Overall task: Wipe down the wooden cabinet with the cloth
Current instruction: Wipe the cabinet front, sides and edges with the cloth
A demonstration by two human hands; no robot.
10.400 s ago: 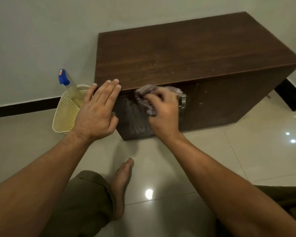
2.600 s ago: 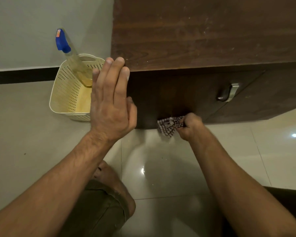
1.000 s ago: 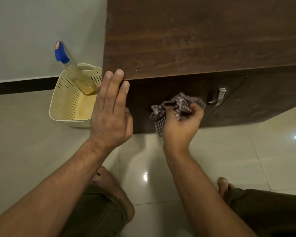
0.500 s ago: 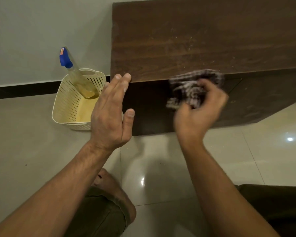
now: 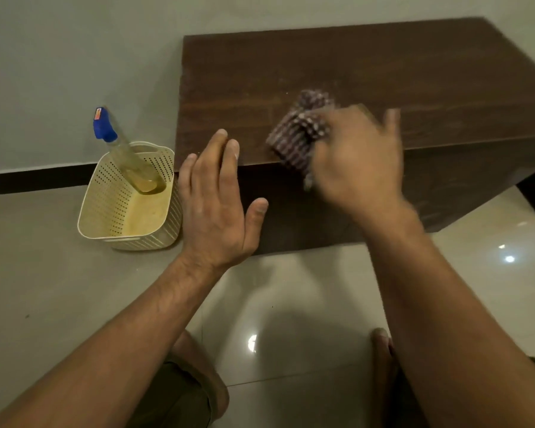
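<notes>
A low dark wooden cabinet (image 5: 383, 66) stands against the wall, its top dusty. My right hand (image 5: 359, 162) is blurred with motion and holds a bunched checked cloth (image 5: 300, 134) on the cabinet's top near the front edge. My left hand (image 5: 217, 208) is flat with fingers apart, its fingertips touching the top's front left corner. It holds nothing. The cabinet's front face is partly hidden behind both hands.
A cream perforated basket (image 5: 112, 211) sits on the tiled floor left of the cabinet, with a spray bottle (image 5: 121, 149) with a blue head leaning in it. My knees and a bare foot (image 5: 383, 359) are below. A black skirting runs along the wall.
My right hand has lifted the cloth from the cabinet's front face up onto the top surface. My left hand stays at the front left corner. The view has tilted up, showing more of the top.
</notes>
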